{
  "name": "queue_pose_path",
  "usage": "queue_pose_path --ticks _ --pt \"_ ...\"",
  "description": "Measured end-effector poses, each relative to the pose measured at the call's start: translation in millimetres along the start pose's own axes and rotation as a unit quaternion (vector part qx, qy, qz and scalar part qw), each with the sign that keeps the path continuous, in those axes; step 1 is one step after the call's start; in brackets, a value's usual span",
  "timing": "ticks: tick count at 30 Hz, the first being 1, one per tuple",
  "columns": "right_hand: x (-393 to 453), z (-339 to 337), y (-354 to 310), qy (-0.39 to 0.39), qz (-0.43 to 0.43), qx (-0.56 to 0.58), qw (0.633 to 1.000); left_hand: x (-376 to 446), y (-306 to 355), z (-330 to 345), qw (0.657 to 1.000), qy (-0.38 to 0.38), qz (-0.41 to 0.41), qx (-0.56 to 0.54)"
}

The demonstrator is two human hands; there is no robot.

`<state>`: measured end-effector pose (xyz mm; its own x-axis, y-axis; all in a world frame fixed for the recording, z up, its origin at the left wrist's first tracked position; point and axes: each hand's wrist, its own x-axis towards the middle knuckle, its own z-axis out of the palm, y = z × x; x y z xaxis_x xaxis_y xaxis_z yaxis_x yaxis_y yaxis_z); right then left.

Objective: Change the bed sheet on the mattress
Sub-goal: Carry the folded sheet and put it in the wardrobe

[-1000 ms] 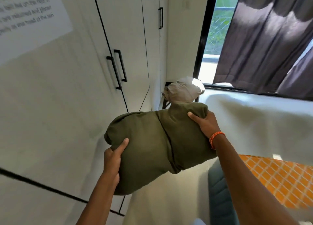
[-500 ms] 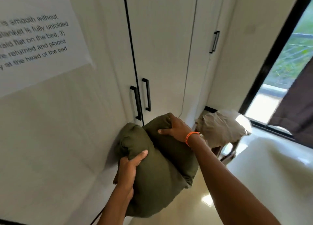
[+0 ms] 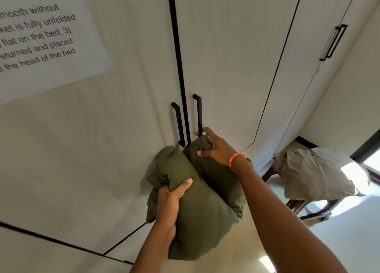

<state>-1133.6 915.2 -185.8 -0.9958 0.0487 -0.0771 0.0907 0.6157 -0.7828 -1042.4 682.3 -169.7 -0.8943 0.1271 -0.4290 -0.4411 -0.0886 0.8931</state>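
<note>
**Green bundle held up against the wardrobe doors**

A bulky olive-green bundle of bedding (image 3: 197,203), folded over on itself, is carried in both hands just in front of the pale wardrobe doors (image 3: 226,57). Its upper end sits close under the two black handles (image 3: 178,124) that flank the dark gap between the doors.

The left hand (image 3: 170,200) grasps the bundle on its near, lower side, thumb pressed across the cloth and fingers curled underneath out of sight. The right hand (image 3: 216,149) grips the top fold, thumb on the near face and fingers bent over the far edge; its forefinger reaches up to the lower end of the right-hand handle, though whether it touches cannot be told. An orange woven band (image 3: 236,159) circles that wrist.

To the right, near the corner of the room, a grey-beige pillow (image 3: 316,174) lies on a dark-framed chair (image 3: 304,209), partly lit by sun from a window (image 3: 372,161) at the frame's edge. A second pair of black handles (image 3: 333,42) shows on a farther door. A white printed sheet of paper (image 3: 41,36) is stuck on the left door, its lines cut off by the frame. Below, a pale glossy floor (image 3: 246,252) shows.
</note>
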Motion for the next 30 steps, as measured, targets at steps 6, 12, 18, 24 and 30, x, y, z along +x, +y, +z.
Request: queue_pose_path --ticks 6,12,18,24,30 --pt "-47.0 -0.2 7.4 0.057 0.017 -0.007 0.998 -16.7 -7.8 10.6 0.999 -0.017 0.003 0.027" --pt "-138.0 -23.5 38.4 0.121 0.056 -0.031 0.991 -34.7 -37.1 42.1 0.989 -0.127 -0.023 0.067" --pt "-236.9 -90.3 77.5 0.172 0.149 -0.027 0.973 -70.0 -65.4 109.0 0.955 -0.272 -0.050 0.103" --pt "-315.7 -129.0 116.4 0.255 0.212 0.020 0.943 -84.7 -93.3 171.4 0.924 -0.342 -0.052 0.161" --pt "-322.7 -139.3 131.5 0.335 0.235 0.039 0.912 -68.8 -96.6 184.5 0.933 -0.331 -0.051 0.129"
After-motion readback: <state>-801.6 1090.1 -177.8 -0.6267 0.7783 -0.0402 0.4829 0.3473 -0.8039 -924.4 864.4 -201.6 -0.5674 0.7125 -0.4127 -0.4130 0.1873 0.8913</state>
